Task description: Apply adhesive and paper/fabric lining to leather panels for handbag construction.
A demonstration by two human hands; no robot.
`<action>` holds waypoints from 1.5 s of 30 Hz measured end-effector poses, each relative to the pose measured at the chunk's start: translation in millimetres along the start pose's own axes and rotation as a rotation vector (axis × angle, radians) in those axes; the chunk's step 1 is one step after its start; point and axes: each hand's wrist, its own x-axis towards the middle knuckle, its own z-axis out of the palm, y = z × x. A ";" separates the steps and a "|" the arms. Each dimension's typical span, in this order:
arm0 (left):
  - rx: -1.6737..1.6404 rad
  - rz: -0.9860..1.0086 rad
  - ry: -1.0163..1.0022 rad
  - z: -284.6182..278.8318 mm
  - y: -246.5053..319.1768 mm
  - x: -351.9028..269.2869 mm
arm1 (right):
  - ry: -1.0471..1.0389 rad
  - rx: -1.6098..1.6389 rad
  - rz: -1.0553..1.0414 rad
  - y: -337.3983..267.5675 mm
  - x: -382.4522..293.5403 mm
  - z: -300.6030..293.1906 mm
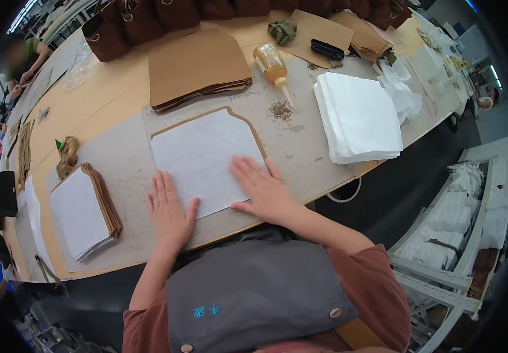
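Note:
A white sheet (205,154) lies flat on a slightly larger brown panel (254,125), whose edge shows along the top and right. My left hand (170,212) rests flat at the sheet's lower left corner, fingers apart. On the sheet's right part lies my right hand (260,187), palm down and spread. Beyond them is a stack of brown panels (198,66). A glue bottle (271,66) with amber contents lies on its side, its nozzle by some dark crumbs (280,110). To the right sits a stack of white sheets (357,117).
At left stands a pile of white-faced brown panels (84,209) beside crumpled brown paper (66,156). Brown bags (170,17) line the far side, near a black object (327,49). A co-worker (24,61) is at the far left. A metal rack (448,273) stands at right.

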 end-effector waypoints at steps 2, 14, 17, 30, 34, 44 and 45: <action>0.012 -0.052 0.038 -1.2 -10.2 -4.0 | 0.018 -0.017 0.124 10.5 -15.8 -9.9; -0.007 0.105 0.123 -39.1 -53.2 127.4 | 0.407 -0.155 0.320 69.9 -59.6 -4.4; 0.058 0.115 -0.013 -46.9 -51.5 148.7 | 0.464 -0.155 0.335 68.4 -65.0 -7.2; -1.087 -0.419 -0.103 -47.0 -69.4 131.0 | 0.433 -0.152 0.342 67.1 -57.7 -6.0; -1.097 -0.292 -0.264 -32.0 -56.2 97.9 | 0.457 -0.179 0.345 69.4 -65.0 -1.2; -1.070 -0.259 0.219 -116.6 -98.1 21.4 | 0.477 -0.183 0.297 69.6 -56.0 -0.1; -1.023 -0.323 0.209 -136.8 -115.9 15.2 | 0.476 -0.184 0.300 69.6 -57.4 -0.6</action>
